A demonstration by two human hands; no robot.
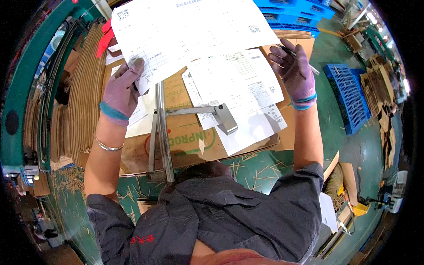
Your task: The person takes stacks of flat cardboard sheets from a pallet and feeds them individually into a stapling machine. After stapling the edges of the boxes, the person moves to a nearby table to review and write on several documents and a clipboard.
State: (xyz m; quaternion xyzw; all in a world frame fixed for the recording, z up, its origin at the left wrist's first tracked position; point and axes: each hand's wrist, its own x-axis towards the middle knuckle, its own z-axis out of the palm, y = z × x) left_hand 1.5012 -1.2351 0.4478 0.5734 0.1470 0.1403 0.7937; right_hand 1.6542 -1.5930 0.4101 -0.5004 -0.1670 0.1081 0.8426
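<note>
My left hand [121, 92], in a purple glove with a blue cuff, pinches the lower left corner of a large white printed sheet [194, 33]. The sheet is raised above the stack of cardboard, and its top edge runs out of view. In my right hand [297, 77], gloved alike, a slim pen [314, 70] lies across the curled fingers, beside the sheet's right corner. Below the raised sheet, several loose printed papers [247, 123] overlap on the cardboard [181, 152]. A metal bar frame [162, 128] stands between my arms, with one arm reaching right over the papers.
Stacked flat cardboard [84, 88] stands at the left, beside a green machine frame [13, 101]. Blue pallets [291, 15] are at the back, and another blue pallet [346, 95] is on the right. Cardboard scraps [256, 170] litter the green floor. A red cloth-like item [105, 39] lies back left.
</note>
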